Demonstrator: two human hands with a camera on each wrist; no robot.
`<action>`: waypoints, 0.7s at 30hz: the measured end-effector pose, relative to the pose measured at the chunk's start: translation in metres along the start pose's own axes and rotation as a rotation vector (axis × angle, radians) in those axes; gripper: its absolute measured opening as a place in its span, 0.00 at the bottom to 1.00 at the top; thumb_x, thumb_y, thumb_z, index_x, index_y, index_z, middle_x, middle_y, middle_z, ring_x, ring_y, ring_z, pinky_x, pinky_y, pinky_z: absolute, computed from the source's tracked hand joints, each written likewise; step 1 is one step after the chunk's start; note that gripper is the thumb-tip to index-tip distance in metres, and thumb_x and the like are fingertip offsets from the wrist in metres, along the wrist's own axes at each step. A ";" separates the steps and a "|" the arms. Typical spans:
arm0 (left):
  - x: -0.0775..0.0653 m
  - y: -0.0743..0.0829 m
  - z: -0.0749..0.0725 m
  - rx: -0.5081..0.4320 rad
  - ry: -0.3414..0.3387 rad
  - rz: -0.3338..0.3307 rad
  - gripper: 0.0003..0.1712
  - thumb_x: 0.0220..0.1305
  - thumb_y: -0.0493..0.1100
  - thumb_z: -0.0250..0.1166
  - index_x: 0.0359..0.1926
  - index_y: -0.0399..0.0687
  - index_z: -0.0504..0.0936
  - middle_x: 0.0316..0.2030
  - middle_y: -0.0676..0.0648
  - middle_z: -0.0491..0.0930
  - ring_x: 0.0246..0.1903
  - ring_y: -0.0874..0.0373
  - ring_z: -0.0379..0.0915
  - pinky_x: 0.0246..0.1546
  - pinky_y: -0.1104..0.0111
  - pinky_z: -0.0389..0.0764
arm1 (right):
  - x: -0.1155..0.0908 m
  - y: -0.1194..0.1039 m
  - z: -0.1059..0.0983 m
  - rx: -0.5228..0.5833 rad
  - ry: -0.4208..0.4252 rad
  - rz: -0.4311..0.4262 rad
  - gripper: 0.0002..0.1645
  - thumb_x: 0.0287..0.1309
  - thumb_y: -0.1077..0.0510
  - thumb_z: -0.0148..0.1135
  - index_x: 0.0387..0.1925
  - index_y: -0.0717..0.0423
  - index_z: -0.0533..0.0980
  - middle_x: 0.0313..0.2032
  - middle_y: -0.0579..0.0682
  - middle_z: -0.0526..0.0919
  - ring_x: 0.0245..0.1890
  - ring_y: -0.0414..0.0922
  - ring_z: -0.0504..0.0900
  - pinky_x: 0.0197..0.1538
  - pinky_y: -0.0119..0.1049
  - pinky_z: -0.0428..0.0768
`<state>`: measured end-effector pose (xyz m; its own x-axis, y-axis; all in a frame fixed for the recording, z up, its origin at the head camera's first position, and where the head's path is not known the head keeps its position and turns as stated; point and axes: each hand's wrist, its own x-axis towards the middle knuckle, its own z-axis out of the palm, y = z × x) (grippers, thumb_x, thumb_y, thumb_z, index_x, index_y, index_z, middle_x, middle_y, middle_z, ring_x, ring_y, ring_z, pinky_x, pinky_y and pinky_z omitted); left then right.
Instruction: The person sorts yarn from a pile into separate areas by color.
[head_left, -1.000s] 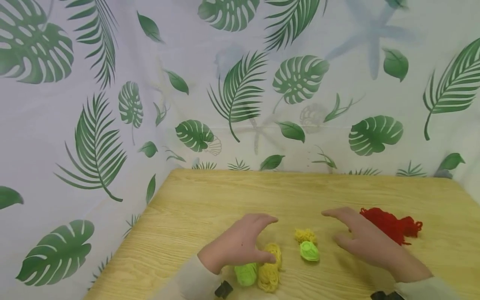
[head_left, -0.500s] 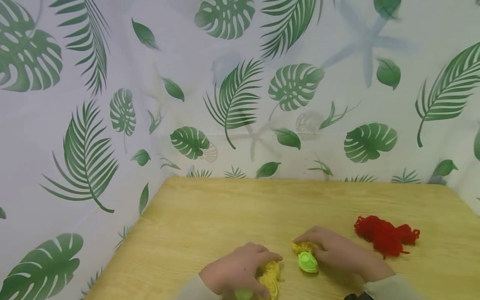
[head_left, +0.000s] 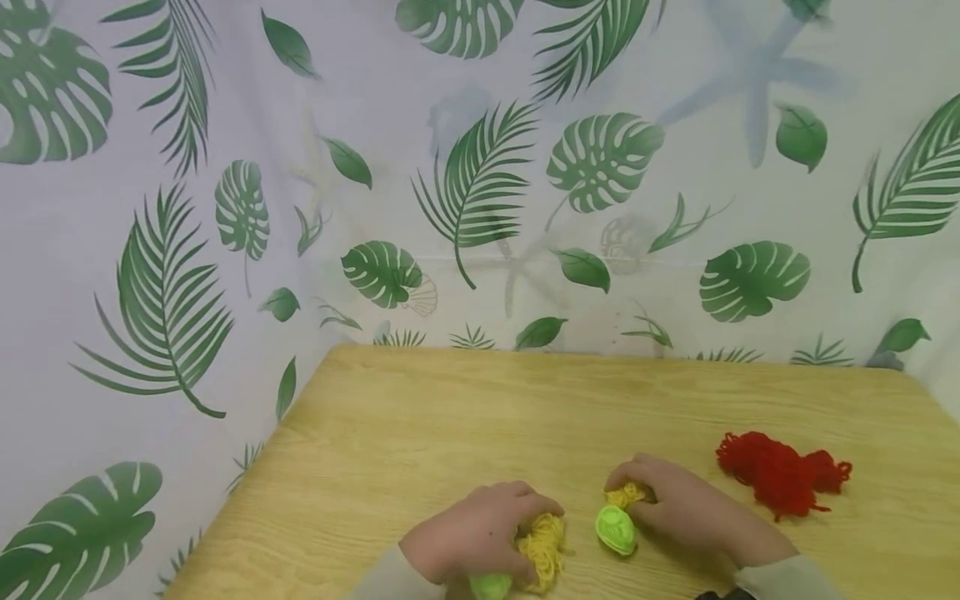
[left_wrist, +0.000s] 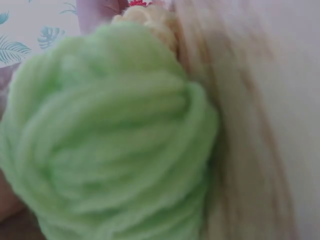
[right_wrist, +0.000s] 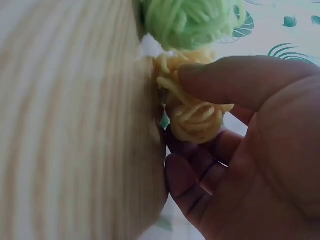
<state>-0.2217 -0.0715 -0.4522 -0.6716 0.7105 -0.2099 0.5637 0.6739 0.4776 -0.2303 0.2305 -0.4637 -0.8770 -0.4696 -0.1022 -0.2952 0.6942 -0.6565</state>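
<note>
On the wooden table, my left hand (head_left: 476,532) grips a bundle of yellow yarn (head_left: 546,550), thumb on the near side and fingers over the far side. A light green yarn ball (head_left: 491,586) sits under that palm, partly hidden, and it fills much of the left wrist view (left_wrist: 110,135). My right hand (head_left: 686,508) pinches a smaller yellow yarn bundle (head_left: 624,495); the right wrist view shows this bundle (right_wrist: 197,120) between thumb and fingers. Just in front of it lies a second light green yarn ball (head_left: 616,531), apart from the fingers.
A loose heap of red yarn (head_left: 780,473) lies to the right, beyond my right hand. The wood-grain table (head_left: 465,417) runs back to a white wall covering (head_left: 495,308) printed with green leaves, which also stands along the left side.
Both hands have come down from above the yarn. The left now grips the larger yellow bundle, and the right has moved left and pinches the smaller yellow one. The head view has shifted slightly.
</note>
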 end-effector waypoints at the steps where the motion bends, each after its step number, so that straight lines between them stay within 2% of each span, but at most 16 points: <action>1: -0.001 0.000 -0.001 0.004 0.005 0.002 0.41 0.51 0.54 0.80 0.67 0.74 0.74 0.56 0.65 0.73 0.54 0.67 0.70 0.54 0.59 0.76 | 0.000 -0.001 -0.001 0.008 0.008 0.017 0.15 0.63 0.59 0.66 0.48 0.37 0.80 0.53 0.43 0.79 0.58 0.52 0.75 0.60 0.60 0.72; 9: -0.005 -0.003 -0.005 0.012 0.015 0.036 0.42 0.51 0.54 0.80 0.67 0.71 0.74 0.55 0.65 0.74 0.52 0.69 0.70 0.54 0.62 0.75 | 0.006 -0.009 -0.004 0.006 0.079 0.046 0.16 0.64 0.58 0.66 0.51 0.40 0.80 0.56 0.45 0.80 0.61 0.53 0.75 0.61 0.60 0.72; 13: -0.006 -0.003 -0.002 0.003 0.019 0.032 0.42 0.51 0.55 0.80 0.67 0.72 0.74 0.55 0.66 0.74 0.52 0.69 0.71 0.53 0.63 0.76 | 0.012 -0.009 -0.007 -0.017 0.210 0.022 0.17 0.65 0.57 0.65 0.54 0.43 0.80 0.56 0.47 0.80 0.57 0.50 0.76 0.57 0.54 0.76; 16: -0.006 -0.003 -0.002 -0.010 0.019 0.025 0.42 0.51 0.55 0.79 0.67 0.72 0.74 0.55 0.66 0.74 0.52 0.68 0.71 0.53 0.63 0.76 | 0.019 -0.009 -0.010 -0.036 0.309 -0.020 0.17 0.66 0.56 0.65 0.56 0.47 0.80 0.55 0.48 0.80 0.50 0.47 0.78 0.50 0.49 0.78; 18: -0.006 -0.002 -0.004 -0.012 0.019 0.024 0.41 0.51 0.55 0.79 0.67 0.72 0.74 0.55 0.65 0.74 0.52 0.68 0.71 0.53 0.63 0.76 | 0.025 -0.009 -0.013 -0.039 0.343 -0.048 0.18 0.67 0.56 0.65 0.57 0.50 0.79 0.54 0.50 0.81 0.48 0.47 0.78 0.48 0.48 0.78; 21: -0.006 -0.001 -0.006 -0.020 0.015 0.025 0.41 0.51 0.55 0.79 0.67 0.72 0.74 0.55 0.65 0.74 0.52 0.68 0.71 0.53 0.64 0.76 | 0.034 -0.006 -0.016 -0.055 0.368 -0.057 0.18 0.68 0.57 0.64 0.58 0.52 0.79 0.54 0.51 0.81 0.48 0.48 0.78 0.49 0.50 0.78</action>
<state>-0.2208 -0.0773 -0.4466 -0.6644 0.7241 -0.1852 0.5708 0.6515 0.4997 -0.2645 0.2193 -0.4511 -0.9331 -0.2881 0.2151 -0.3587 0.7057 -0.6110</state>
